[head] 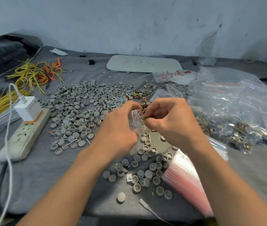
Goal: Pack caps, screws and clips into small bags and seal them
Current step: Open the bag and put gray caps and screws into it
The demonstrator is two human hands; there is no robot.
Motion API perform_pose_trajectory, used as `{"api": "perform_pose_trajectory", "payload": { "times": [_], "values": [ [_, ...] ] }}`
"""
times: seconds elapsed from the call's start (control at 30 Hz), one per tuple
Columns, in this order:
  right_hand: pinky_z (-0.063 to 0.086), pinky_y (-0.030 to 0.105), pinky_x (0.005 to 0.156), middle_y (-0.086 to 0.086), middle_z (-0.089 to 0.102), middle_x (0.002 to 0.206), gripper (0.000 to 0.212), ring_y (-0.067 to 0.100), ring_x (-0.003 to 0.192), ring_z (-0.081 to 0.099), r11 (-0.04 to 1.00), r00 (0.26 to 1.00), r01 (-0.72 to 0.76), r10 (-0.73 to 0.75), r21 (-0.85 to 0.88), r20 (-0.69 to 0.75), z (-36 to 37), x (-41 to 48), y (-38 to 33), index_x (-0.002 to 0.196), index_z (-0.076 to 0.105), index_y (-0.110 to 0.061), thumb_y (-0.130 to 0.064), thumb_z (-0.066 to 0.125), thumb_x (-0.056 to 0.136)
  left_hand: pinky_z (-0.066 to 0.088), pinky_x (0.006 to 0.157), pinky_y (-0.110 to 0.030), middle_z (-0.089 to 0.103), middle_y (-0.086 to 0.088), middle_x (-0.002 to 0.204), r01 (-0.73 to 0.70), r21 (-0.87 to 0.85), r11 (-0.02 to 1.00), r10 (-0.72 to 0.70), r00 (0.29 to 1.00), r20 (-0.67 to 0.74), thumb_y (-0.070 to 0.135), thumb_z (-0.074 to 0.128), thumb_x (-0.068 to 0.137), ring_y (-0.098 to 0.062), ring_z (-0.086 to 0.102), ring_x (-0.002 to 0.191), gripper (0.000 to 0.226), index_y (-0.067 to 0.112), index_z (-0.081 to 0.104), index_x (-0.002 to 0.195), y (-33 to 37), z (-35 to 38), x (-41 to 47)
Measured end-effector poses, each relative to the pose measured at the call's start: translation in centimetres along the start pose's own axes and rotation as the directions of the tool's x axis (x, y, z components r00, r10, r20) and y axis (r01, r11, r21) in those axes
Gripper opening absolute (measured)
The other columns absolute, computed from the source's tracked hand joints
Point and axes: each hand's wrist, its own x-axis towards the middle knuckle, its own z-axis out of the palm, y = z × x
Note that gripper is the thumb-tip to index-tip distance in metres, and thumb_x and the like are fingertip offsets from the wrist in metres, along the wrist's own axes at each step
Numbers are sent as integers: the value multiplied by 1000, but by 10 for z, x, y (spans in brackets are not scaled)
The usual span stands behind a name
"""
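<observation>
**Small parts may miss the bag mouth**

Head view: the left hand (119, 128) grips a small clear bag (136, 123), its fingers (133, 106) curled round the film. The right hand (168, 118) meets it at the mouth, fingers closed in a pinch on the bag's edge. Brass-coloured bits show at those fingertips, but I cannot tell whether they are clips or screws. The bag hangs between the two hands, just above the bench (48, 176).

The film looks thin and slack, so the mouth may fold shut while parts go in. Anything that slips would likely fall among the loose caps (145, 175) below the fingers and be hard to find. The screws (114, 101) lie just beyond the left fingers and the clips (139, 94) a little further on; a sharp screw tip could pierce the film. A part caught in the zip would probably stop it sealing. The right forearm could also sweep the empty bags (186, 178) lying under it.
</observation>
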Motion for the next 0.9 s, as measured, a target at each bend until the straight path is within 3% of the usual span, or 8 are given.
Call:
{"api": "perform_pose_trajectory", "payload": {
  "times": [0.17,0.33,0.4,0.5,0.6,0.7,0.8,0.9],
  "values": [
    [59,24,62,-9,74,64,19,6,60,71,996,997,80,-81,-51,-18,7,-3,-2,71,77,-17,1,85,71,40,60,-7,61,17,81,-1,-28,1000,2,999,36,2,75,69,12,55,82,71,47,51,118,2,1,-2],
    [64,40,71,0,78,71,19,23,71,77,987,1000,-16,16,158,-3,16,-1,-7,76,79,-15,4,81,73,44,57,-12,70,16,86,47,-168,985,-44,999,20,8,80,71,4,62,77,62,49,54,109,2,-2,2],
    [64,41,71,3,78,73,18,24,73,77,972,996,-24,43,232,-77,11,3,-7,78,79,-13,5,80,77,45,58,-19,72,14,88,79,-249,965,-75,997,26,8,85,72,0,65,71,60,47,58,110,1,-6,3],
    [59,30,66,2,78,73,24,17,69,75,969,964,-80,135,234,-228,-15,9,4,73,79,-18,5,78,79,50,63,-21,74,11,94,146,-389,909,-151,988,19,7,84,79,-3,71,79,55,44,61,113,-2,-13,4],
    [60,31,71,-8,77,71,26,10,71,73,953,960,-238,201,-190,-194,-42,11,22,68,79,-27,-6,81,82,52,67,-28,75,12,91,167,-463,870,-214,976,-50,5,82,82,-2,72,79,53,42,62,114,-6,-19,6],
    [60,32,73,-7,78,80,29,15,77,71,722,950,-252,311,-644,-23,-47,9,32,62,74,-36,-13,76,81,59,78,-39,75,8,91,161,-487,858,-241,965,-107,3,82,82,-10,74,84,53,41,63,114,-10,-25,8],
    [61,34,76,-1,77,90,25,22,84,70,624,915,-244,403,-743,38,-40,6,30,75,80,-39,-14,74,79,60,85,-46,75,7,89,160,-493,855,-245,963,-113,1,81,83,-16,75,84,52,39,64,114,-12,-27,9],
    [62,39,79,5,75,96,25,27,88,69,586,899,-260,438,-767,29,-34,8,30,98,82,-27,-12,73,80,60,82,-43,76,6,89,151,-512,845,-239,965,-109,1,81,83,-17,75,85,52,37,64,115,-13,-28,9]
  ]
}}
